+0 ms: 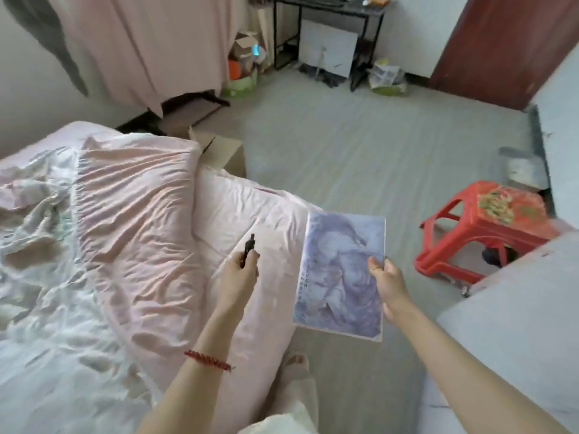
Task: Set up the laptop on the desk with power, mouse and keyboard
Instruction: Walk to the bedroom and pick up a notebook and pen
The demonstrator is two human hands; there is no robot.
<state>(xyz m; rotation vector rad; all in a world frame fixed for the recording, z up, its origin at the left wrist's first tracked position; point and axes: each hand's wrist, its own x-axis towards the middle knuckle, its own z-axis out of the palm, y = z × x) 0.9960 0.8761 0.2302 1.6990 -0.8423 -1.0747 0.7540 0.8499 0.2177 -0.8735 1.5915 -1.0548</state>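
Observation:
My left hand (240, 272) grips a dark pen (249, 247) that points up and away, over the pink bed cover. My right hand (388, 285) pinches the right edge of a thin book (338, 277) with a bluish-purple picture on its cover, held flat above the bed's edge and the floor. A grey desk surface (517, 324) fills the lower right corner. No laptop, mouse or keyboard shows near my hands. A black-framed desk (329, 7) stands far off against the back wall, with blurred items on top.
The bed (125, 230) with rumpled pink and white bedding fills the left. A red plastic stool (488, 227) stands on the floor at right. A cardboard box (222, 151) sits by the bed corner. Clutter lies under the far desk; a brown door (507, 42) is at upper right.

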